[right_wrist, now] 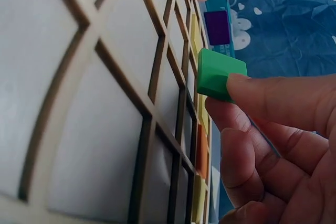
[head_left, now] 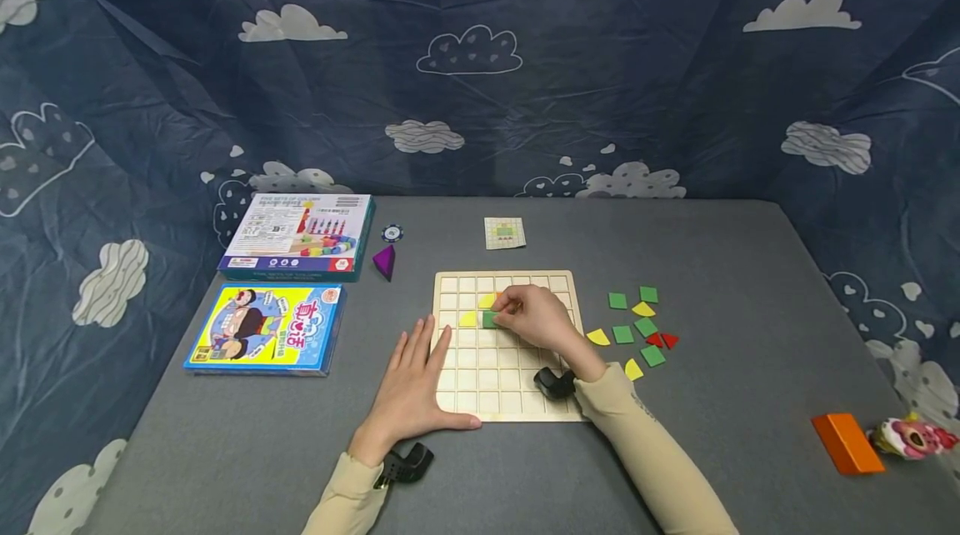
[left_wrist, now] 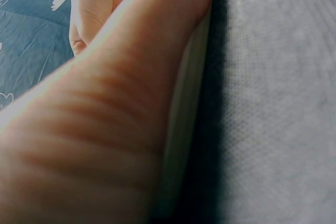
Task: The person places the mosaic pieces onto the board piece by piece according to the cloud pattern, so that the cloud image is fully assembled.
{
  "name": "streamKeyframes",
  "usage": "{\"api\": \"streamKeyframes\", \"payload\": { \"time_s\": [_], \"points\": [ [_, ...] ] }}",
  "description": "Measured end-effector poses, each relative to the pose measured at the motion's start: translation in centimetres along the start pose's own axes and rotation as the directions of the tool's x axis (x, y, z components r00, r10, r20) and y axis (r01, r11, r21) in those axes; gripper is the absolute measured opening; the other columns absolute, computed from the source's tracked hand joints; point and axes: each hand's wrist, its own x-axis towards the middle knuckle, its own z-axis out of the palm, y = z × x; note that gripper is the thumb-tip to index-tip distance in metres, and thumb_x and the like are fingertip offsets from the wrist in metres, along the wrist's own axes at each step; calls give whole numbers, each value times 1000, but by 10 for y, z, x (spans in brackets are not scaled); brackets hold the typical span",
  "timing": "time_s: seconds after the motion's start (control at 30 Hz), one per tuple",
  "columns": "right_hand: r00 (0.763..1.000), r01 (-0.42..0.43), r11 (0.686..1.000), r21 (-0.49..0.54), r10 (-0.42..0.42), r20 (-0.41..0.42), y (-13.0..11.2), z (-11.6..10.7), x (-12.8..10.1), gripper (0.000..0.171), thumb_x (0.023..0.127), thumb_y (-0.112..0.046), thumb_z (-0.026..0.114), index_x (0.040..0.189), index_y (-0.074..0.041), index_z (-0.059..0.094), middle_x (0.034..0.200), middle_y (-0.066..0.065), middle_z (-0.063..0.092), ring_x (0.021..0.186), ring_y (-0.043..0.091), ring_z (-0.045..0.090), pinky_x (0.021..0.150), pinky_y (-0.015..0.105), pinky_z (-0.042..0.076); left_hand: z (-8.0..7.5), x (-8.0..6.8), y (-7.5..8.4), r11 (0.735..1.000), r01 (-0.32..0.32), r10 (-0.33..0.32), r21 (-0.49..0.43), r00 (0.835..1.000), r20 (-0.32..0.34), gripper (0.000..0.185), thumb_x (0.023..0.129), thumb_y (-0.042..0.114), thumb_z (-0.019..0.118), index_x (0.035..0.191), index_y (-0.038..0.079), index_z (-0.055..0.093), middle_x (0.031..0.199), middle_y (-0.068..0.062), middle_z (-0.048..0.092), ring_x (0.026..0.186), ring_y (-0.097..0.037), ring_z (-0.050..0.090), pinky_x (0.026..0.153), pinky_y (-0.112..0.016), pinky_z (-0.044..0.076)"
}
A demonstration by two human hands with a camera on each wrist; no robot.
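Observation:
A pale wooden grid board [head_left: 510, 396] lies on the grey table. Over its upper middle, my right hand [head_left: 537, 318] pinches a green square tile [right_wrist: 214, 72] between thumb and fingertips; the tile is tilted, close over the cells. Yellow tiles [head_left: 468, 319] sit in cells to its left and behind, and an orange-red tile [right_wrist: 202, 150] shows in the right wrist view. My left hand [head_left: 408, 385] rests flat with fingers spread at the board's left edge, its thumb along the near left corner. The right hand hides part of the board's upper rows.
Loose green tiles [head_left: 622, 335], yellow tiles [head_left: 597, 337] and red triangles [head_left: 670, 341] lie right of the board. A small pattern card [head_left: 505, 233] lies behind it. Two boxed games [head_left: 262, 327], a purple block [head_left: 385, 262] and a chip [head_left: 392, 233] are left; an orange block [head_left: 847, 443] and figurine [head_left: 911, 438] right.

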Motion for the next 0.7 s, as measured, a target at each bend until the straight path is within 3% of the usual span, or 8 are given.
{"api": "streamKeyframes", "payload": {
  "time_s": [0.33, 0.7],
  "points": [
    [1000, -21, 1000, -10, 22, 10, 1, 8, 2, 5, 82, -13, 74, 81, -15, 70, 70, -8, 61, 61, 10, 54, 60, 31, 42, -1, -1, 2, 1000, 3, -3, -5, 1000, 7, 129, 58, 85, 60, 152, 9, 15, 157, -17, 3, 143, -28, -1, 113, -43, 0],
    [1000, -19, 998, -59, 20, 10, 0, 6, 7, 3, 85, -16, 72, 84, -13, 74, 72, -9, 63, 66, 10, 56, 64, 32, 45, 0, 0, 0, 1000, -1, 1, 4, 1000, -3, 130, 58, 89, 54, 153, 9, 14, 157, -17, 2, 143, -28, -2, 113, -42, -1]
  ]
}}
